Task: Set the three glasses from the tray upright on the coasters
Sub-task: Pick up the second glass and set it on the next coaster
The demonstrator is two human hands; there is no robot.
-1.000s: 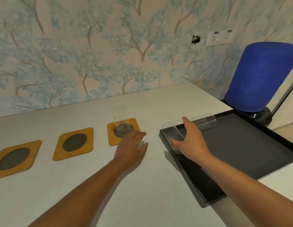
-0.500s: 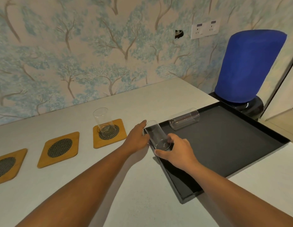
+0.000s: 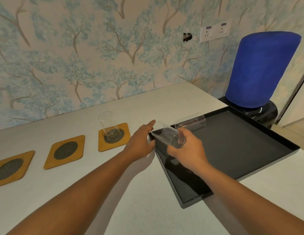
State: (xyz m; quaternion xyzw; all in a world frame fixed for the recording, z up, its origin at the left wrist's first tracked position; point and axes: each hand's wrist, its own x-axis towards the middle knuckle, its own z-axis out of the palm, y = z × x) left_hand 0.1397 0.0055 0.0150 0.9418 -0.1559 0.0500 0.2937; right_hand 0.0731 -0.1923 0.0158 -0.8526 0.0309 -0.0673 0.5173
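A clear glass (image 3: 166, 135) lies tilted over the near-left corner of the black tray (image 3: 249, 150). My right hand (image 3: 188, 150) grips its lower end, and my left hand (image 3: 141, 143) touches its upper end with spread fingers. A second glass (image 3: 190, 122) lies on its side at the tray's far-left edge. A third glass (image 3: 108, 123) stands upright on the rightmost wooden coaster (image 3: 114, 137). The middle coaster (image 3: 65, 150) and the left coaster (image 3: 10, 167) carry nothing.
The coasters sit in a row on a pale countertop (image 3: 131, 209) along a wall with tree-patterned paper. A blue chair back (image 3: 261, 70) stands beyond the tray at the right. Wall sockets (image 3: 215, 32) are above the counter's far end.
My right hand has closed on the glass and lifted its end off the tray floor. My left hand has moved right from beside the coaster to the glass's upper end.
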